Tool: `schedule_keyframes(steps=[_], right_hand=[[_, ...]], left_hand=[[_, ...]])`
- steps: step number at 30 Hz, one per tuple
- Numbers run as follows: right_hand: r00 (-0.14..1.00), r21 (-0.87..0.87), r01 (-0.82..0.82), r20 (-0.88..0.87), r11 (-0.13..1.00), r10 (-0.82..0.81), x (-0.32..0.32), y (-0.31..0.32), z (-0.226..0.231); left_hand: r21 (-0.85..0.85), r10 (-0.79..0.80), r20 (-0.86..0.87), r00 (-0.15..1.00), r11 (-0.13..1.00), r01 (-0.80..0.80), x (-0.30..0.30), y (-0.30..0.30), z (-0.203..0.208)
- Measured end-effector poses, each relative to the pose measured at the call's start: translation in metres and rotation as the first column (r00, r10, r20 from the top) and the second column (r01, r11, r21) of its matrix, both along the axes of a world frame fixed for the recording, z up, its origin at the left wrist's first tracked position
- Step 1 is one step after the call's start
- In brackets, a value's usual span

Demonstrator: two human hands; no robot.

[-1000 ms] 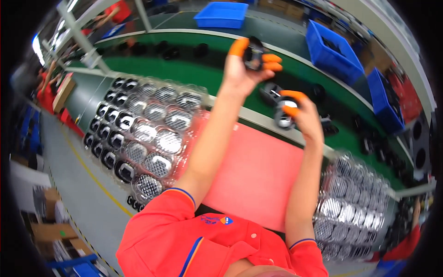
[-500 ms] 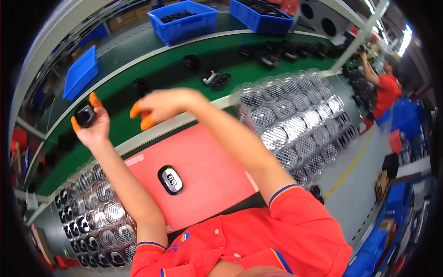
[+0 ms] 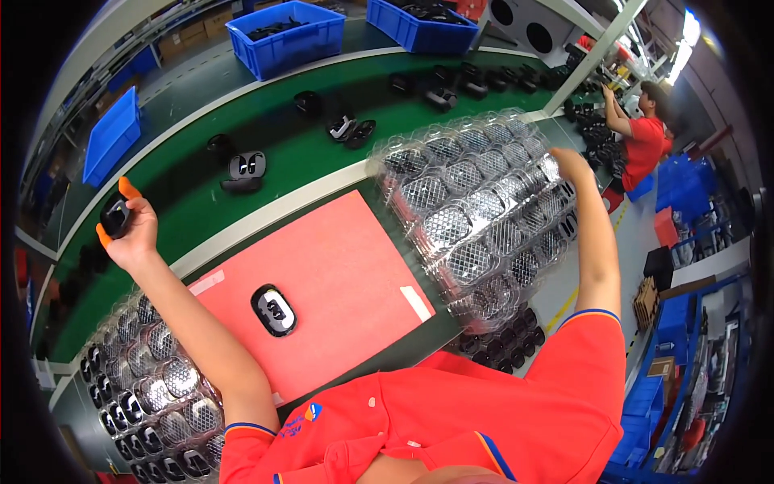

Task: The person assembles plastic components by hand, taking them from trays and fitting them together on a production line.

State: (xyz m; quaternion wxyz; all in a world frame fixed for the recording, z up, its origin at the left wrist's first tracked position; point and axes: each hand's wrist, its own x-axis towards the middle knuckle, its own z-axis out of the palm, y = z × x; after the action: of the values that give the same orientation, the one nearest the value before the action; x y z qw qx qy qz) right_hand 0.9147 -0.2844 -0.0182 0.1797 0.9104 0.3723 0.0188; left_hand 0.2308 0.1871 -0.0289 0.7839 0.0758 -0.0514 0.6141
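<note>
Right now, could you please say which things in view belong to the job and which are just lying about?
Apparently in use:
black piece in left hand
clear tray by right hand
oval piece on red mat

Apparently lying about:
blue bins
brown boxes

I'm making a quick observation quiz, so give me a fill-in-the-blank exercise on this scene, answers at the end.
The person's ____ hand holds a small black rounded case.
Exactly ____ black-rimmed oval case lies on the flat, pinkish-red rectangular mat.
The long flat belt beyond the mat is coloured ____.
The person's right hand is at the clear plastic trays on the mat's ____ side.
Missing words: left; one; green; right.
</note>
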Motion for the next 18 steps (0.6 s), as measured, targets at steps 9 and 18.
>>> schedule_keyframes(steps=[9, 18], right_hand=[[0.980, 0.442, -0.178, 0.156, 0.879, 0.120, 0.013, -0.082, -0.047], [0.675, 0.825, 0.549, -0.533, 0.135, 0.510, -0.084, 0.113, -0.007]], left_hand=[[-0.044, -0.053, -0.059, 0.997, 0.998, 0.050, 0.017, -0.021, 0.005], [-0.006, -0.119, -0.552, 0.825, 0.990, 0.139, 0.080, -0.041, 0.004]])
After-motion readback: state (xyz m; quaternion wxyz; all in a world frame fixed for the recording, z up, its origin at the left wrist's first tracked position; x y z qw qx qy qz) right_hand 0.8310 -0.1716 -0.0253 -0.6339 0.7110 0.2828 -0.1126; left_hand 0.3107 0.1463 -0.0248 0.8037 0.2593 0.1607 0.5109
